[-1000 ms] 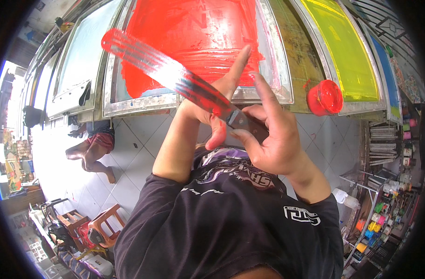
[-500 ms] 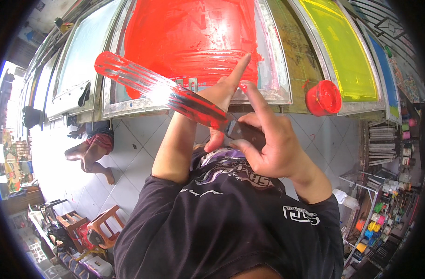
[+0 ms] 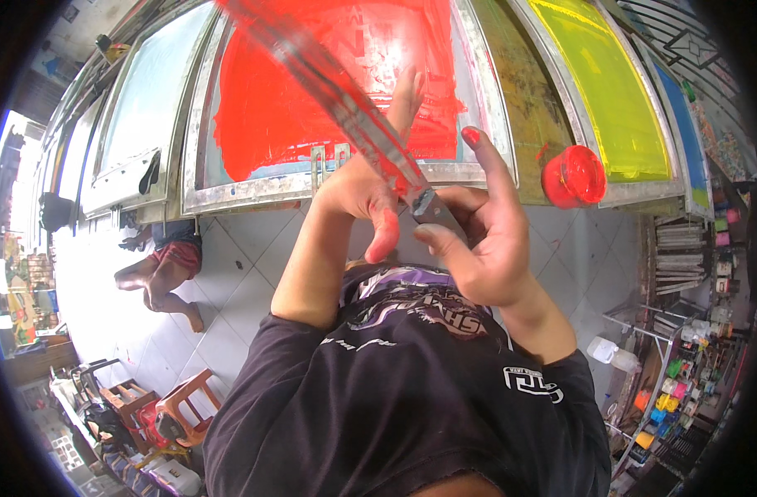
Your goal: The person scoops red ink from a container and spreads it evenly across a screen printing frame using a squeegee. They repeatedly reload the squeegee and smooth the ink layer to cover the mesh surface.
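Observation:
In my right hand [image 3: 501,244] is the dark handle of a long ink spatula [image 3: 355,123], gripped between thumb and fingers, with the index finger raised and red at its tip. The metal blade is smeared with red ink and slants up to the far left, blurred toward its end. My left hand [image 3: 358,189] is behind the blade, thumb apart and fingers stretched forward; its thumb is stained red. Whether the blade touches the left hand I cannot tell. Beyond both hands lies a screen printing frame [image 3: 254,187] with red ink [image 3: 262,124] spread over its mesh.
A red ink tub [image 3: 566,177] stands right of the frame. Further right is a yellow screen [image 3: 610,108]; on the left, a pale blue screen [image 3: 151,91]. A person's legs [image 3: 159,277] show at the left. A brown stool [image 3: 188,406] and a cluttered shelf [image 3: 660,389] stand behind.
The spatula has swung upward, its far end now higher and further over the inked screen. My right hand has turned with it, and the left hand's fingers have shifted slightly left and up.

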Available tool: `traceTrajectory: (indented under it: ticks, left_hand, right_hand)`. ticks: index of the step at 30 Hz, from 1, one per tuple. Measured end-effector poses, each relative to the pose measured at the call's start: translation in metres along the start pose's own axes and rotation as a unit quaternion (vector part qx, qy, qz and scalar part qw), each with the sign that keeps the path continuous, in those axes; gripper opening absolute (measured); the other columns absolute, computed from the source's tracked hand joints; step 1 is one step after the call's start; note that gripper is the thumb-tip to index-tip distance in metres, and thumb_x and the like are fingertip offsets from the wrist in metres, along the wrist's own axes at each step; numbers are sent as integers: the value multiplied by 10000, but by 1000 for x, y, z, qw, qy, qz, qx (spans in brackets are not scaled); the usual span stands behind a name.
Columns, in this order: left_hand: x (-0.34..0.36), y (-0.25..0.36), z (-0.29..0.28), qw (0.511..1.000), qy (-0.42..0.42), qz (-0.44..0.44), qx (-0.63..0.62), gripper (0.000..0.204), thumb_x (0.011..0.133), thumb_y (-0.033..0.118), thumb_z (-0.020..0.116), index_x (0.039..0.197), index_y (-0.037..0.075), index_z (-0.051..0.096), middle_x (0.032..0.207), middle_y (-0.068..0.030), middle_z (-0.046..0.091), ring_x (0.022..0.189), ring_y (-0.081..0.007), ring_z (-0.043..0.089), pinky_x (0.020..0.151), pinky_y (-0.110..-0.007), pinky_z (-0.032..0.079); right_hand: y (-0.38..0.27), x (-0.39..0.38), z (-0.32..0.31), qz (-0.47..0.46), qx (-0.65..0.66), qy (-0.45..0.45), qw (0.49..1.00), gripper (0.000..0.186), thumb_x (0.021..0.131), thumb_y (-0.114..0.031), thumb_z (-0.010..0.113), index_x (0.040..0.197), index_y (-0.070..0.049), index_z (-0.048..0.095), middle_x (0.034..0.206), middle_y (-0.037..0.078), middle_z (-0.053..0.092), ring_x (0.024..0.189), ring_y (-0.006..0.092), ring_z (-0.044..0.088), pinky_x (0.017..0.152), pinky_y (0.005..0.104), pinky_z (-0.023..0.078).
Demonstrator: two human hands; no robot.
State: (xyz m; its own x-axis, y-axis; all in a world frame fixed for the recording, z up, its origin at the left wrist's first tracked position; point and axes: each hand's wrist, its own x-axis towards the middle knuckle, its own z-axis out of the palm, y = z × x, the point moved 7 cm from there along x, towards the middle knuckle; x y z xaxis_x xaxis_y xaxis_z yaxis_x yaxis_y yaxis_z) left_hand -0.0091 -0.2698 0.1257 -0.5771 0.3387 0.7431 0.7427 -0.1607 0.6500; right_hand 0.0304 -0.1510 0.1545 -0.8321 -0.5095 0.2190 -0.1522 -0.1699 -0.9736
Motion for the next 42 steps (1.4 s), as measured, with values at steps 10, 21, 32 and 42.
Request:
traceTrajectory:
  ticks: [10, 21, 32, 42]
  left_hand:
    - [9, -2, 4, 994, 62, -49, -71, 1720, 140, 877, 540, 1399, -30, -202, 1501, -253, -114, 1404, -349, -71, 1121, -493, 26]
    - [2, 1, 26, 923, -193, -235, 237, 1691, 154, 678, 805, 1433, -53, -27, 1510, -236, 53, 1403, -337, 96, 1116, -441, 151]
    - [10, 0, 28, 983, 19, -92, -157, 1227, 553, 516, 774, 1457, -4, 128, 1450, -233, 283, 1320, -345, 351, 1057, -448, 290]
    - [7, -13, 33, 933, 238, -211, -169, 531, 800, 79, 592, 1305, -10, 451, 1123, -143, 590, 1022, -218, 572, 910, -343, 431]
  right_hand:
    - [6, 5, -34, -19, 11, 109, 994, 792, 805, 55, 629, 1422, 34, 135, 970, 125, 631, 917, 129, 598, 834, 248, 446]
    - [11, -4, -41, -38, -43, 59, 997, 837, 773, 72, 650, 1430, 15, 134, 974, 112, 637, 958, 152, 605, 870, 281, 451]
    - [11, -8, -52, -35, 52, 142, 988, 860, 785, 66, 651, 1433, 20, 85, 1000, 125, 616, 952, 157, 601, 847, 278, 467]
    - [11, -18, -75, -40, 155, 165, 973, 824, 807, 11, 633, 1434, 5, 99, 989, 160, 600, 823, 171, 611, 657, 278, 500]
